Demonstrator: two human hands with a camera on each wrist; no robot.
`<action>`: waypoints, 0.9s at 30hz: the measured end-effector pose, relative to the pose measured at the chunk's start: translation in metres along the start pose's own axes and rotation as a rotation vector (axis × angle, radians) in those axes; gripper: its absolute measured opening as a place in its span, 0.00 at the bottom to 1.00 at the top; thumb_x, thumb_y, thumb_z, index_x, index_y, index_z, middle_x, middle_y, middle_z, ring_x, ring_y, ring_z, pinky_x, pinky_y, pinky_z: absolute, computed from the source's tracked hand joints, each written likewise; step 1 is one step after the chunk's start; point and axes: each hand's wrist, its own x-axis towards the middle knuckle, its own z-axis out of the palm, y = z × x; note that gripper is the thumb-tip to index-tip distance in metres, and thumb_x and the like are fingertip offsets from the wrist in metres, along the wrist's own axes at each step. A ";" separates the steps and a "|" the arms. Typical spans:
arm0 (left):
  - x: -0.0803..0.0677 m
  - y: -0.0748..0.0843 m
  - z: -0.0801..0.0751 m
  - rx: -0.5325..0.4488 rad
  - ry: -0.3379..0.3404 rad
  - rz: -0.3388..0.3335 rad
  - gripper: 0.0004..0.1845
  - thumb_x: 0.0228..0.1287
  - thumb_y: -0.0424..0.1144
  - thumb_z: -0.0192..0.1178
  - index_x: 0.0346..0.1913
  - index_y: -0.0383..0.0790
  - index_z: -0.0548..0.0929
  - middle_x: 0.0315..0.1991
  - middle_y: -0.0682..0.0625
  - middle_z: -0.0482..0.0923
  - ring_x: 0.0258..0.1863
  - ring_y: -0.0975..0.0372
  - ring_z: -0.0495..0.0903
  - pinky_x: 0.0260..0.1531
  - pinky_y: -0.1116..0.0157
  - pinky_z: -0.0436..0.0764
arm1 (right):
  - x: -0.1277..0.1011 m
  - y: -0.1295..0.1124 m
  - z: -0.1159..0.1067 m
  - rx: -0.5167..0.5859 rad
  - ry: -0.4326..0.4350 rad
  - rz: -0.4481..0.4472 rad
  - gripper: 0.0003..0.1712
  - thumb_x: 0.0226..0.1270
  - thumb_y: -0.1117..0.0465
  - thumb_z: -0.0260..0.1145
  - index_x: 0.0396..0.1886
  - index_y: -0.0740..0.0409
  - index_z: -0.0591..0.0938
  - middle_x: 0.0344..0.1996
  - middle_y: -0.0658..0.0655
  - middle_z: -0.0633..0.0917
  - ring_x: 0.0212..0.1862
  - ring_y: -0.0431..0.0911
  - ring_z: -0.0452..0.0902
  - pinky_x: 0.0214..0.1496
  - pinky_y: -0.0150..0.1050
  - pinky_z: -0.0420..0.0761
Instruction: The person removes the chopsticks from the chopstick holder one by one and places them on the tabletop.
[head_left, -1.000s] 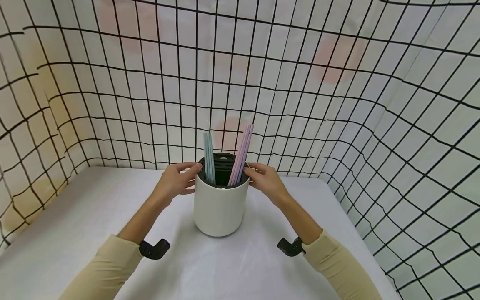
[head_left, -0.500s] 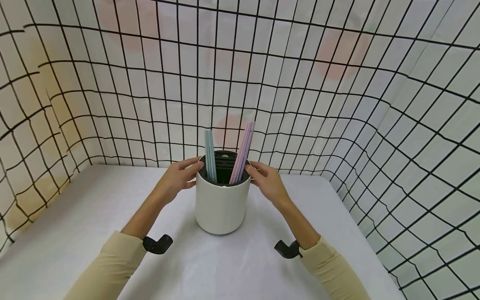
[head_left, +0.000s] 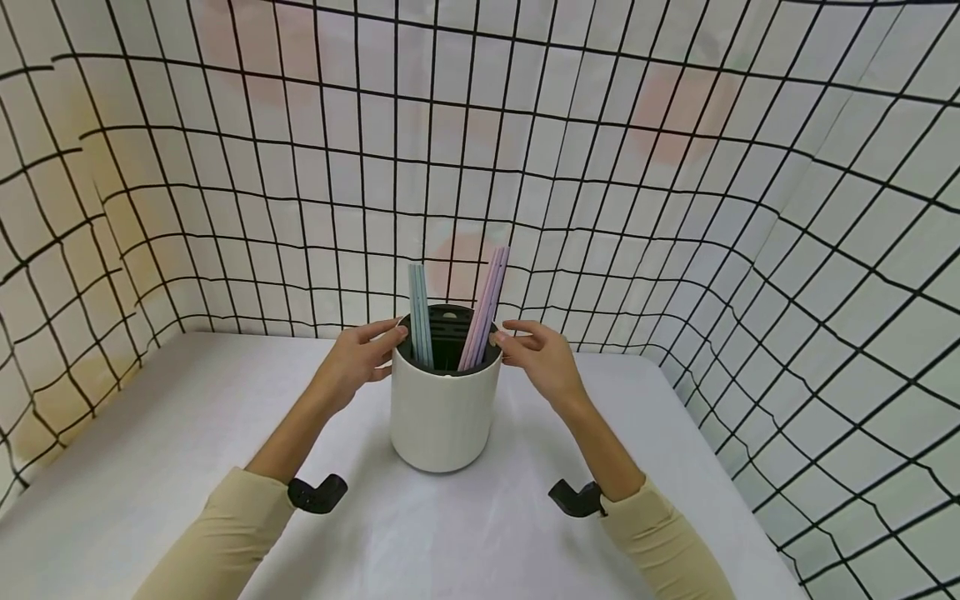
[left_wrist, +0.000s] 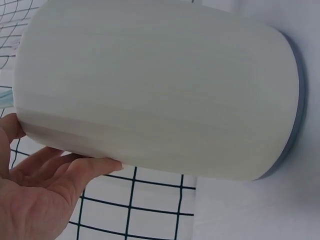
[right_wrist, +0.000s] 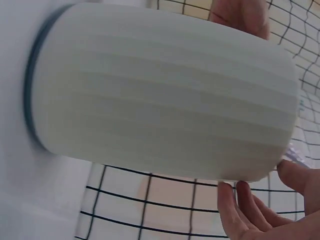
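Observation:
A white, round utensil holder (head_left: 444, 421) stands upright on the table, with a black slotted insert (head_left: 448, 323) in its mouth. Pale blue sticks (head_left: 420, 317) lean inside on the left; pink and lilac sticks (head_left: 484, 308) slant to the right. My left hand (head_left: 356, 360) holds the rim on the left, thumb at the top edge and fingers along the outer wall (left_wrist: 150, 100). On the opposite side my right hand (head_left: 542, 358) pinches the rim the same way, its fingertips (right_wrist: 227, 192) against the wall in the right wrist view.
A white cloth covers the table (head_left: 225, 392). Black wire grid panels (head_left: 600, 183) over pale sheeting rise along the back and both sides, close behind the holder. A black wrist camera (head_left: 318, 493) sits on each forearm.
Both hands stay at the holder's rim, and the holder stands where it was. My right hand has shifted slightly at the edge. The head view has moved a little.

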 end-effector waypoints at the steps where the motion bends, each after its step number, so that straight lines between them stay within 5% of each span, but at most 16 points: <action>1: 0.000 0.000 0.000 -0.002 0.001 -0.001 0.32 0.76 0.52 0.57 0.76 0.41 0.68 0.73 0.42 0.69 0.72 0.48 0.70 0.63 0.52 0.78 | 0.000 -0.004 -0.001 0.001 0.017 -0.022 0.26 0.69 0.49 0.71 0.62 0.56 0.81 0.49 0.59 0.90 0.48 0.54 0.89 0.64 0.51 0.82; 5: 0.000 0.000 0.000 -0.011 0.011 -0.014 0.32 0.76 0.52 0.58 0.75 0.41 0.68 0.73 0.42 0.70 0.72 0.48 0.70 0.64 0.52 0.77 | -0.002 -0.019 -0.003 0.009 0.067 -0.103 0.21 0.68 0.53 0.72 0.57 0.55 0.83 0.45 0.58 0.91 0.47 0.54 0.88 0.63 0.51 0.82; 10: -0.001 0.000 0.001 -0.017 0.019 -0.024 0.31 0.76 0.51 0.58 0.75 0.41 0.69 0.73 0.42 0.69 0.72 0.48 0.69 0.64 0.52 0.77 | -0.003 -0.033 0.000 0.046 0.030 -0.139 0.18 0.67 0.58 0.73 0.54 0.56 0.83 0.45 0.59 0.90 0.47 0.49 0.88 0.62 0.48 0.83; 16: -0.001 0.000 0.002 -0.025 0.024 -0.026 0.31 0.76 0.50 0.58 0.75 0.40 0.69 0.73 0.42 0.69 0.72 0.47 0.69 0.63 0.53 0.78 | 0.001 -0.028 0.006 0.060 -0.006 -0.109 0.14 0.68 0.63 0.72 0.51 0.60 0.83 0.46 0.61 0.90 0.49 0.47 0.88 0.64 0.46 0.83; 27: -0.001 -0.003 0.001 -0.031 0.023 0.010 0.33 0.76 0.52 0.58 0.75 0.38 0.68 0.73 0.41 0.69 0.72 0.47 0.69 0.65 0.51 0.76 | 0.003 -0.024 0.014 0.015 0.063 -0.147 0.10 0.66 0.61 0.74 0.44 0.59 0.85 0.39 0.60 0.91 0.46 0.46 0.88 0.60 0.48 0.84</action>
